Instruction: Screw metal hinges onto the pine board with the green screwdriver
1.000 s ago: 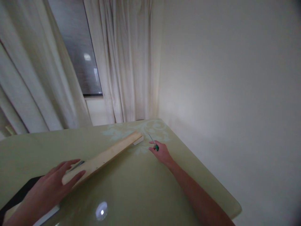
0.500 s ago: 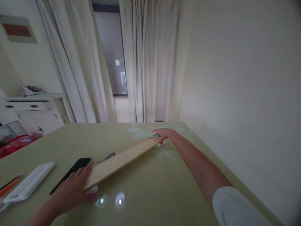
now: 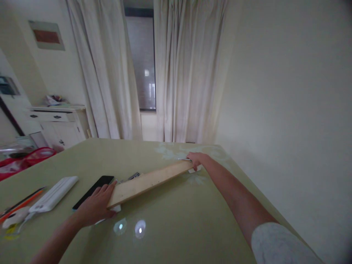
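Note:
A long pale wooden plank (image 3: 150,180) lies slantwise on the green glass-topped table (image 3: 170,234). My left hand (image 3: 95,207) rests at its near end with fingers stretched out against the wood. My right hand (image 3: 196,160) is at the far end, closed round a small screwdriver (image 3: 184,159) whose metal shaft points left over the plank. A small white block (image 3: 197,169) shows under the far end, and another white piece (image 3: 117,209) under the near end.
A black phone (image 3: 93,187) and a white ribbed bar (image 3: 55,198) lie left of the plank, with pencils (image 3: 20,203) further left. A small metal tool (image 3: 132,177) sits behind the plank. Curtains, a white dresser (image 3: 59,124) and a bare wall surround the table.
The view has swung left and lifted. My right hand picked the screwdriver up off the table and brought it onto the plank's far end. My left hand stays at the near end.

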Action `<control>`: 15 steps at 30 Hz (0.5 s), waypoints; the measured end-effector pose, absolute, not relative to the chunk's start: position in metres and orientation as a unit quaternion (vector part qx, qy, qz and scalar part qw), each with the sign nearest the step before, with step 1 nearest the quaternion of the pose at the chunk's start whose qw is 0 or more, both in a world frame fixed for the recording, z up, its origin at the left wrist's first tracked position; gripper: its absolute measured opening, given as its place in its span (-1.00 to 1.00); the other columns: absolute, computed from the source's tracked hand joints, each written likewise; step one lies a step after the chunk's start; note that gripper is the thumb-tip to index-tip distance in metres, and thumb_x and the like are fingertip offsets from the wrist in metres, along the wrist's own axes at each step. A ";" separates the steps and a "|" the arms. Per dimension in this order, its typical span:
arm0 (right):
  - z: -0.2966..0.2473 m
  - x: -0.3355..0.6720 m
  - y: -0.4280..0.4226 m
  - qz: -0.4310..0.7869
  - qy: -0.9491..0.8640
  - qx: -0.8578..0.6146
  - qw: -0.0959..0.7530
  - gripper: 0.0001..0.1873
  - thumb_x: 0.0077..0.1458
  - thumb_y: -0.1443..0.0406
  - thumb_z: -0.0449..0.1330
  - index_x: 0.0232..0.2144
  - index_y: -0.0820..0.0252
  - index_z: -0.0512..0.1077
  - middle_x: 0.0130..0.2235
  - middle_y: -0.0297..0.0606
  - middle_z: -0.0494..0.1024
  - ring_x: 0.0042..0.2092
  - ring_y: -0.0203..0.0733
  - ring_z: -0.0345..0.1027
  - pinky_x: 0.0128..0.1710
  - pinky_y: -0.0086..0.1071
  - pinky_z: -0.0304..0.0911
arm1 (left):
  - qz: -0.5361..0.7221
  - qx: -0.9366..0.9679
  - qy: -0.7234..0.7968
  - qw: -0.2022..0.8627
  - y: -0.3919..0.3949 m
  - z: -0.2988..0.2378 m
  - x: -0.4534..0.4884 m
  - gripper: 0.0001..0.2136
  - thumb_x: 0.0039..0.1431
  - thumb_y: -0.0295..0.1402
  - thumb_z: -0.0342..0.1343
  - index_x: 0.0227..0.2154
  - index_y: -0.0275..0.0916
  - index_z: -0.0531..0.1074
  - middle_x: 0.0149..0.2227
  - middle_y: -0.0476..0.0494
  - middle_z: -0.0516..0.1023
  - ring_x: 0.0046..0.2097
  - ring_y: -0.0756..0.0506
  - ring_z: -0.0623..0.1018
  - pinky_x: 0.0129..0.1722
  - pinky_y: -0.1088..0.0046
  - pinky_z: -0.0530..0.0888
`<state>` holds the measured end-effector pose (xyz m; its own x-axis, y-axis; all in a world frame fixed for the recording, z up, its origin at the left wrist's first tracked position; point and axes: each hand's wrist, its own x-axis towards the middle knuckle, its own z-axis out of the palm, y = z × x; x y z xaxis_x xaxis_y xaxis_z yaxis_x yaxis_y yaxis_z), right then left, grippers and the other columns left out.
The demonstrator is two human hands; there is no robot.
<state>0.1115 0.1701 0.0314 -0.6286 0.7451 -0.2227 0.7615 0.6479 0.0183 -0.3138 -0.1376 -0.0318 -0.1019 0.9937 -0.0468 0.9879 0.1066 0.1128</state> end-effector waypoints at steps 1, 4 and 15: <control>0.032 0.116 0.165 -0.043 0.900 0.418 0.115 -0.57 0.37 0.13 0.28 0.18 0.18 0.44 0.17 -0.10 0.52 0.08 -0.01 0.51 0.05 -0.02 0.51 | 0.023 0.672 0.738 0.058 -0.139 -0.029 -0.312 0.05 -0.11 -0.08 0.24 0.46 -0.45 0.07 0.34 -0.60 0.38 0.36 -0.51 0.39 0.41 0.00 0.20; 0.033 0.141 0.143 -0.066 0.892 0.420 0.150 -0.58 0.37 0.13 0.28 0.18 0.19 0.45 0.17 -0.10 0.52 0.08 -0.01 0.51 0.06 -0.01 0.50 | 0.013 0.682 0.729 0.063 -0.147 -0.025 -0.303 0.03 -0.11 -0.11 0.25 0.46 -0.36 0.09 0.38 -0.55 0.35 0.42 -0.49 0.32 0.43 -0.02 0.18; 0.041 0.343 0.022 -0.120 0.835 0.515 0.150 -0.07 -0.38 0.20 0.55 0.14 0.28 0.51 0.10 0.06 0.59 0.10 0.27 0.50 0.02 -0.15 0.39 | -0.008 0.779 0.619 0.094 -0.112 -0.022 -0.182 0.05 -0.09 -0.16 0.36 0.47 -0.39 0.08 0.47 -0.55 0.18 0.49 -0.50 0.16 0.42 0.02 0.22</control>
